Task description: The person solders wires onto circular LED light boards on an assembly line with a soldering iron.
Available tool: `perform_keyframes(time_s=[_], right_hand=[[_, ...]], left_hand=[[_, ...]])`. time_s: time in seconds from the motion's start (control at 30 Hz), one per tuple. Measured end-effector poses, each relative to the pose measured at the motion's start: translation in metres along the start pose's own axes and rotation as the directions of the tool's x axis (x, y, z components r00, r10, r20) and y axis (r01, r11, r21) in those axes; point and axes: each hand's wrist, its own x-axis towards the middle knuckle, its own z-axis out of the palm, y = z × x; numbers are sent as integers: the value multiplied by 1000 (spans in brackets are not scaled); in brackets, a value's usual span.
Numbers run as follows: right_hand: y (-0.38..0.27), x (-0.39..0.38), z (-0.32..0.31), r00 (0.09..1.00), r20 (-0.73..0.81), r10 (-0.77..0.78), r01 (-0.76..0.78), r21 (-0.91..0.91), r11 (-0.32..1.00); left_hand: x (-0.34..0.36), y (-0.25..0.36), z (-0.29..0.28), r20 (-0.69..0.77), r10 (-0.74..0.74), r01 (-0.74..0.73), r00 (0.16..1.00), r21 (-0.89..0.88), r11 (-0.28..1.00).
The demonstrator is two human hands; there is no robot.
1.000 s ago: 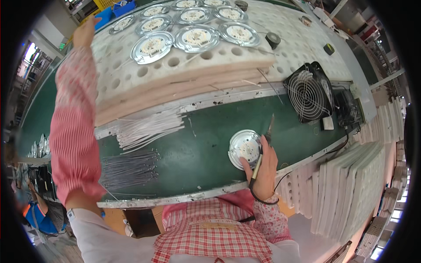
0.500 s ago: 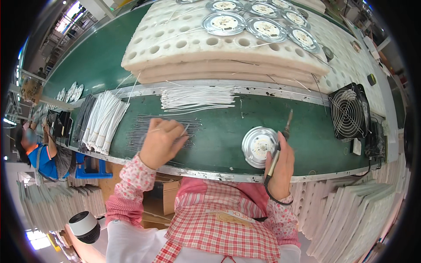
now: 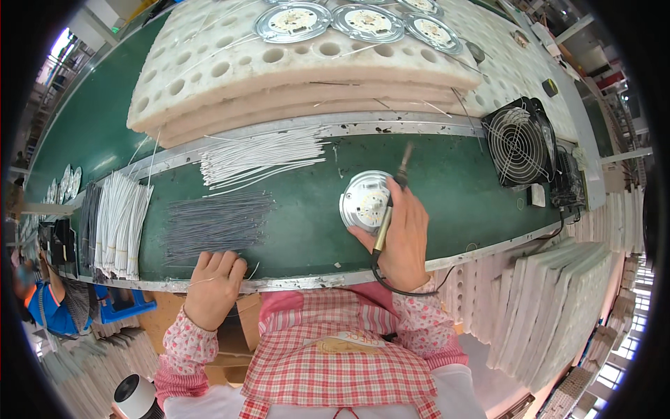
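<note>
My left hand [image 3: 215, 292] is closed on a thin wire [image 3: 252, 271] at the bench's front edge, just below a bundle of dark grey wires [image 3: 213, 227]. My right hand [image 3: 403, 248] grips a soldering iron [image 3: 384, 227] with its tip pointing up and away, and rests against a round silver plate with a light circuit board [image 3: 365, 202] on the green bench [image 3: 307, 244]. A loose pile of white wires [image 3: 258, 157] lies behind the dark ones. At left, banded white wire bundles [image 3: 120, 227] lie beside more grey wires.
Behind stand stacked perforated foam boards [image 3: 293, 91] carrying several silver plates [image 3: 368, 23]. At right are a black fan [image 3: 518, 142] and more foam slabs [image 3: 544, 307]. A co-worker in blue [image 3: 49, 304] is at far left, near a blue stool [image 3: 125, 307].
My left hand has come down from the upper left, across the grey wires, to the front edge. My right hand still holds the iron by the plate. The camera's view has shifted.
</note>
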Motion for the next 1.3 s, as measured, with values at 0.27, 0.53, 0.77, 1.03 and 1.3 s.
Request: perform_keyframes(time_s=[0.27, 0.53, 0.77, 1.03, 1.3], right_hand=[[-1, 15, -19, 976, 217, -1, -21, 99, 995], [-7, 5, -6, 976, 202, 85, -219, 865, 452], [-17, 0, -24, 926, 370, 75, -374, 927, 41], [-14, -1, -18, 922, 384, 55, -387, 918, 88], [-23, -3, -24, 991, 45, -123, 77, 563, 823]], left_hand=[[33, 3, 6, -66, -226, 156, 972, -540, 827], [105, 44, 7, 66, -374, 117, 925, -986, 117], [120, 74, -3, -97, -336, -31, 937, -980, 195], [121, 76, 1, -112, -375, -18, 920, -969, 245], [113, 75, 19, -155, -379, -75, 913, -973, 218]])
